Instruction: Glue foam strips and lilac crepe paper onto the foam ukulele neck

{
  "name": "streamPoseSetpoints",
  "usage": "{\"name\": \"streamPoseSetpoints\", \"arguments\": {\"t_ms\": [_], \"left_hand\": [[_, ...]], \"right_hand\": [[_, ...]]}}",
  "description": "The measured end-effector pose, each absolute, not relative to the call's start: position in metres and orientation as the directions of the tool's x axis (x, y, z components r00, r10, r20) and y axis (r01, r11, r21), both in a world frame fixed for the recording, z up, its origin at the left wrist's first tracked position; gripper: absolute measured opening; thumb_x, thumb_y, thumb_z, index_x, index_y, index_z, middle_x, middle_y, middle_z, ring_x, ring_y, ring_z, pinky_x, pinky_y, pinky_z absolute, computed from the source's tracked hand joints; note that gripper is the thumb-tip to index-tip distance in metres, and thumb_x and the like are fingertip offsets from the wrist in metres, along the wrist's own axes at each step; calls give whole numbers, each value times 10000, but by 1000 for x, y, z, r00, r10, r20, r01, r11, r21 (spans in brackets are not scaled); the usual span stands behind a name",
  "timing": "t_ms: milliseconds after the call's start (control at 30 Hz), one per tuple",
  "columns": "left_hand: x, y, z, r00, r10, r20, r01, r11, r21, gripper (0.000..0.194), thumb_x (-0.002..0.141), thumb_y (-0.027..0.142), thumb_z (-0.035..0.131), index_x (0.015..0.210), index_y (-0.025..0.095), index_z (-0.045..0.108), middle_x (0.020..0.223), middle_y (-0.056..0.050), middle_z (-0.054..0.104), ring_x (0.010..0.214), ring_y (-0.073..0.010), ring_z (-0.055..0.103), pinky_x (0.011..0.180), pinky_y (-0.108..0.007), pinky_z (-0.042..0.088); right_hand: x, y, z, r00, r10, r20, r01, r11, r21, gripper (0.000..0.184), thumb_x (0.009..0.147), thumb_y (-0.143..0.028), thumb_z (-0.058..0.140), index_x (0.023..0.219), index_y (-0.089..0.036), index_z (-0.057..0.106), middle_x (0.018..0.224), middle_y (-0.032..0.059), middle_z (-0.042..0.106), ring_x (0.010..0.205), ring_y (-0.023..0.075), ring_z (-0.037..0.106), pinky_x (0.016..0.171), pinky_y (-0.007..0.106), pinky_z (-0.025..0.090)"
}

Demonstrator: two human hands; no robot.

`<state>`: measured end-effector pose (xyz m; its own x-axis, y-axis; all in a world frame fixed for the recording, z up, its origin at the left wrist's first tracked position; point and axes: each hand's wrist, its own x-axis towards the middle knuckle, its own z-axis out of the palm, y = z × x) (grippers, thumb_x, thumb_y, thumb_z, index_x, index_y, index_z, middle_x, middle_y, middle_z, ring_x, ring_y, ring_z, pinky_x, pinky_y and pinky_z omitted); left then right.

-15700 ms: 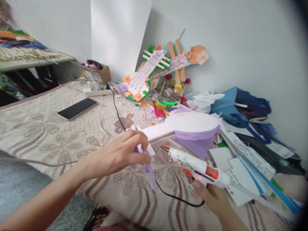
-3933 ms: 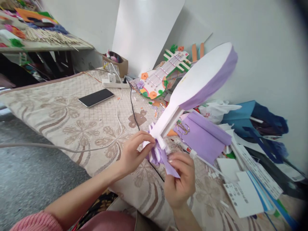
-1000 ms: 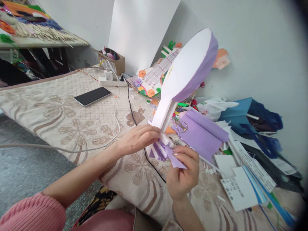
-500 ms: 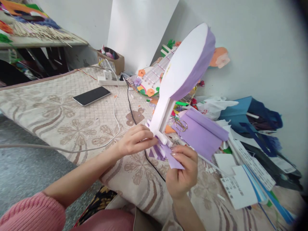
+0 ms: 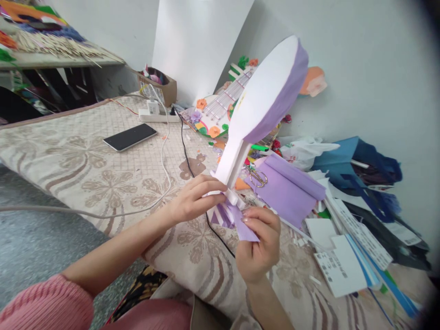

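A white lute-shaped craft piece [image 5: 264,87], its curved side wrapped in purple crepe paper, leans upright over the table with its narrow neck pointing down at me. My left hand [image 5: 197,197] is closed on the lower end of that neck. Between the thumb and fingers of my right hand [image 5: 259,240] is a purple crepe paper strip [image 5: 244,228], which runs up to the same end of the neck. White and purple striped pieces [image 5: 222,216] stick out below my left fingers. How they are attached is hidden.
Right of the neck lie scissors [image 5: 257,176] and a purple crepe paper sheet [image 5: 287,192]. White board pieces [image 5: 338,266] and a blue bag [image 5: 354,160] are farther right. A phone [image 5: 130,137], a power strip [image 5: 160,118] and a black cable [image 5: 187,160] are on the left.
My left fingers have shifted slightly right and up, over the lower neck. My right hand has moved a little left with the purple crepe paper strip still in its pinch.
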<state>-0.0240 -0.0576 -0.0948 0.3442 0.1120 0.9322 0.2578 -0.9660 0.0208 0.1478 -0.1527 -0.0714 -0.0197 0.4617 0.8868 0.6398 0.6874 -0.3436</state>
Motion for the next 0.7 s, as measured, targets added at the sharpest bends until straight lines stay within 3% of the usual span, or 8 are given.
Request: {"name": "streamPoseSetpoints", "arguments": {"t_ms": [233, 700], "left_hand": [[-18, -60, -99, 312, 204, 928, 203, -968, 145, 74, 954, 122, 549, 1013, 159, 574, 1108, -121, 687, 1009, -205, 637, 843, -372, 573], [-11, -67, -99, 240, 231, 943, 176, -965, 192, 85, 930, 80, 560, 981, 143, 533, 1054, -144, 675, 1012, -196, 656, 847, -354, 583]], "right_hand": [[148, -152, -72, -23, 462, 887, 625, 699, -348, 336, 851, 34, 486, 1037, -225, 594, 962, 45, 603, 863, 193, 601, 766, 406, 520], [146, -153, -70, 10, 468, 884, 602, 703, -379, 339, 834, 48, 489, 1038, -203, 590, 970, 51, 604, 876, 197, 609, 769, 411, 527]]}}
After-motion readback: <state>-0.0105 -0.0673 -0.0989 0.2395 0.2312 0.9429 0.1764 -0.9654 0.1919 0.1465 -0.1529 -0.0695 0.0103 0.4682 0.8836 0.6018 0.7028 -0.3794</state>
